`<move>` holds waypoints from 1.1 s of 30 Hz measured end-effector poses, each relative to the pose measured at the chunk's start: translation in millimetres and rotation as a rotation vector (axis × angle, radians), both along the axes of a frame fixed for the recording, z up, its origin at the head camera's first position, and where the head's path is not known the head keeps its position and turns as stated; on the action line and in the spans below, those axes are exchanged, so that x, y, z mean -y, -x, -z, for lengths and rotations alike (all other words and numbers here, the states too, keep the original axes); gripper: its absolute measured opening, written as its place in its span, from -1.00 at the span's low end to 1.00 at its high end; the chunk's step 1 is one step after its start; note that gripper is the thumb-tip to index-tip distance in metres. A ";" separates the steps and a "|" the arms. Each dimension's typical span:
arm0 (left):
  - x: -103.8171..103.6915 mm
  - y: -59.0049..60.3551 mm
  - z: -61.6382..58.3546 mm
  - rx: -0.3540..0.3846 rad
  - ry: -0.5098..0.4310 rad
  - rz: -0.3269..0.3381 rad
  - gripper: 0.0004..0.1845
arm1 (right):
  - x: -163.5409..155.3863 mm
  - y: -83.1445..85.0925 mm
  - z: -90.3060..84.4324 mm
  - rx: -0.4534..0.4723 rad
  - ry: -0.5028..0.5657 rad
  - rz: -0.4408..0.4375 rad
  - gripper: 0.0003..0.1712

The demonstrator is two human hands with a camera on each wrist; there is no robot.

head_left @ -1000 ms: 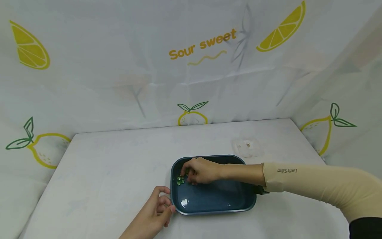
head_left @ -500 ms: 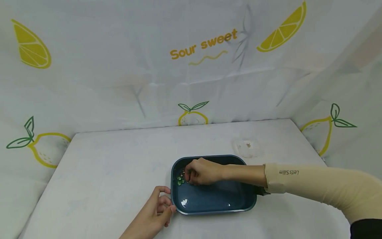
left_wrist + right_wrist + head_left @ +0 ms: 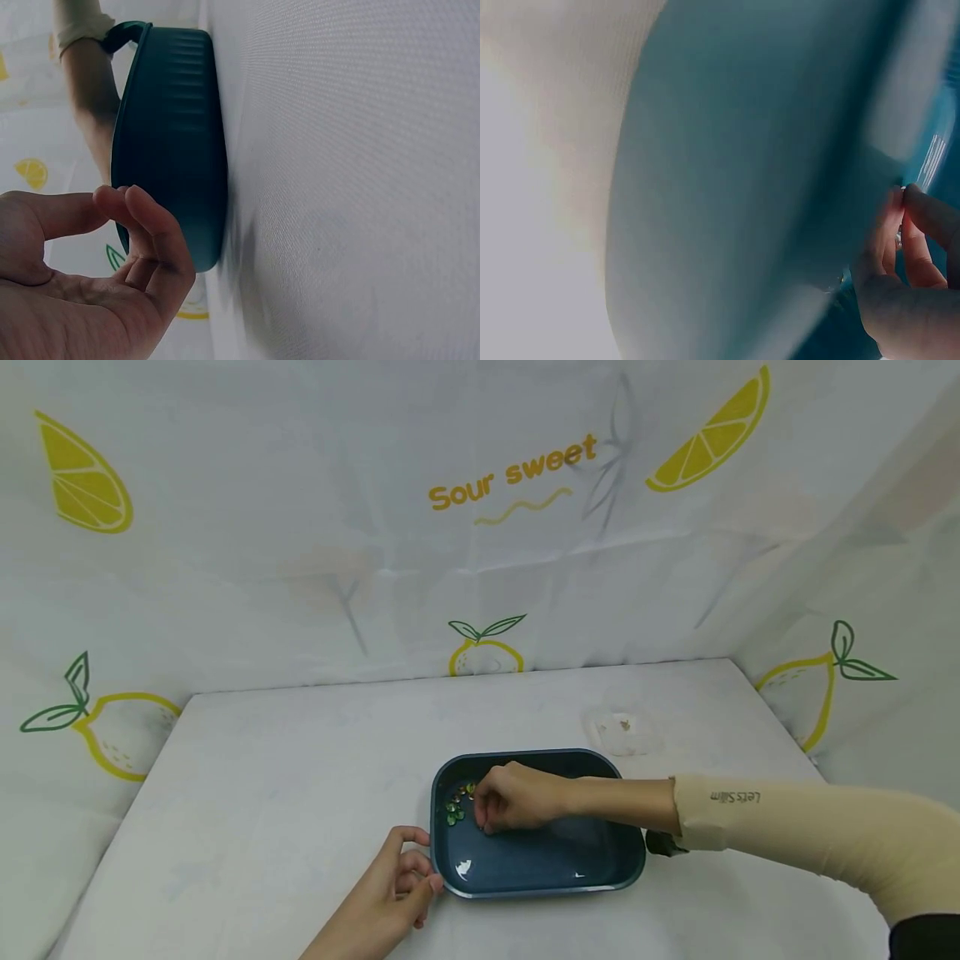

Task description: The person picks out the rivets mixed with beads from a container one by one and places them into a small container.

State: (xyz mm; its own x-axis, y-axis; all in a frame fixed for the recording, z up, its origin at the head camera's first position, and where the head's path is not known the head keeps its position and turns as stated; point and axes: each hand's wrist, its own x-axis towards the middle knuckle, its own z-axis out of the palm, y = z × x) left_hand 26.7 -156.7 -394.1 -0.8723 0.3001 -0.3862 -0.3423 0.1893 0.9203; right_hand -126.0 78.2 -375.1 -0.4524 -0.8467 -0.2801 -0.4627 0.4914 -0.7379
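Note:
A dark blue tray (image 3: pixel 540 872) with raised walls stands on the table, a little right of the middle in the head view. My left hand (image 3: pixel 393 889) holds its left rim near the front corner, with curled fingers and the thumb tip at the edge. Inside the tray, my right hand (image 3: pixel 517 797) has thumb and forefinger pinched together low over the floor. The right wrist view shows a tiny shiny bead (image 3: pixel 904 187) at the fingertips; its shape is too small to tell. Several green and golden beads (image 3: pixel 455 814) lie along the tray's left end.
A small clear plastic dish (image 3: pixel 622 731) with a few tiny golden bits stands behind the tray, to the right. The white table (image 3: pixel 300 777) meets a lemon-printed curtain (image 3: pixel 337 527) at the back. My sleeved right forearm (image 3: pixel 787 827) crosses the tray's right wall.
My right hand has drawn slightly right and toward me, away from the beads at the left end, uncovering more of them. The left hand and the tray stay put.

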 end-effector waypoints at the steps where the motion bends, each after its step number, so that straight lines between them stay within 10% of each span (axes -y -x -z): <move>1: -0.1 0.0 0.0 0.002 0.002 -0.002 -0.45 | -0.4 -0.2 0.3 0.003 0.002 0.001 -0.93; 33: -0.7 1.0 -1.8 0.003 0.010 -0.009 -0.45 | -12.3 0.0 -32.0 -0.051 0.066 -0.013 -0.93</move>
State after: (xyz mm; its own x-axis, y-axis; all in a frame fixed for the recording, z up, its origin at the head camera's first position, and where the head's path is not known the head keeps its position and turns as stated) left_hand 25.8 -156.0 -392.4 -0.8736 0.2885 -0.3918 -0.3468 0.1957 0.9173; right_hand -126.0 90.5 -343.1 -0.4532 -0.8687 -0.2002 -0.5066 0.4357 -0.7440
